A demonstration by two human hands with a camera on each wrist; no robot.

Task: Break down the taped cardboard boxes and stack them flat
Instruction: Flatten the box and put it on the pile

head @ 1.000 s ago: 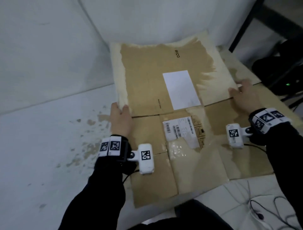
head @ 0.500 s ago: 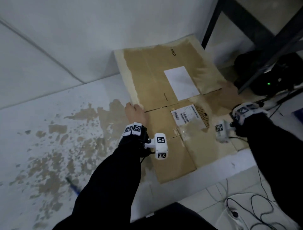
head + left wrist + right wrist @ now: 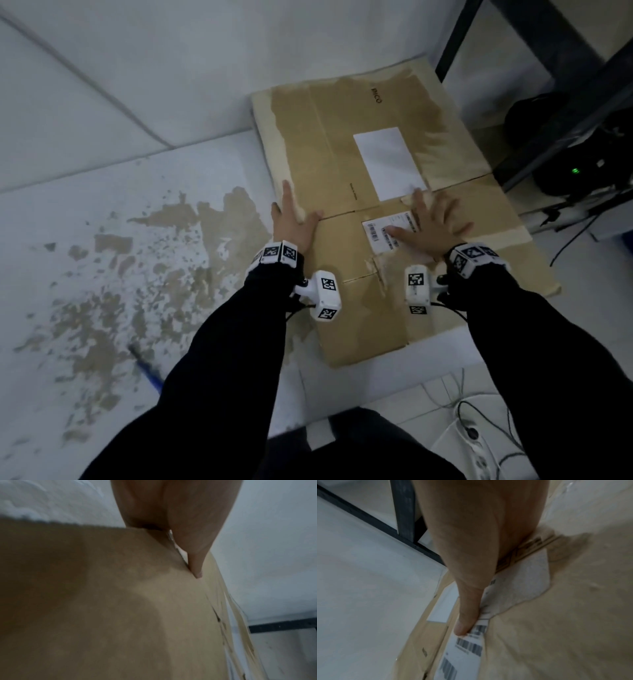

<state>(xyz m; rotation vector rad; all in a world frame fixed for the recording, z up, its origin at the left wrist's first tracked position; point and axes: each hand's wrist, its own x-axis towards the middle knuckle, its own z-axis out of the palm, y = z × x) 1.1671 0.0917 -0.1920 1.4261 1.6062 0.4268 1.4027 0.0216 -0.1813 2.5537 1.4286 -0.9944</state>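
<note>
A flattened brown cardboard box [image 3: 329,144] lies on the floor against the wall, with a blank white label [image 3: 388,162] and a barcode shipping label [image 3: 378,233] on it. My left hand [image 3: 291,219] lies flat on the box's left edge at the crease, fingers straight. Further right, my right hand [image 3: 433,222] presses palm-down with spread fingers, its thumb on the barcode label [image 3: 467,649]. In the left wrist view my left hand [image 3: 193,555] meets the cardboard [image 3: 120,608] by a fingertip. The right wrist view shows my right hand [image 3: 471,588] flat on the box.
A white wall stands behind the box. The white floor [image 3: 102,260] to the left has brown worn patches. A dark metal frame [image 3: 561,102] and black gear with a green light [image 3: 575,170] sit at the right. Cables and a power strip [image 3: 476,442] lie near my knees.
My right hand has moved from the box's right side to the middle and now presses flat on the barcode label. My left hand has gone from holding the left edge to lying flat on it.
</note>
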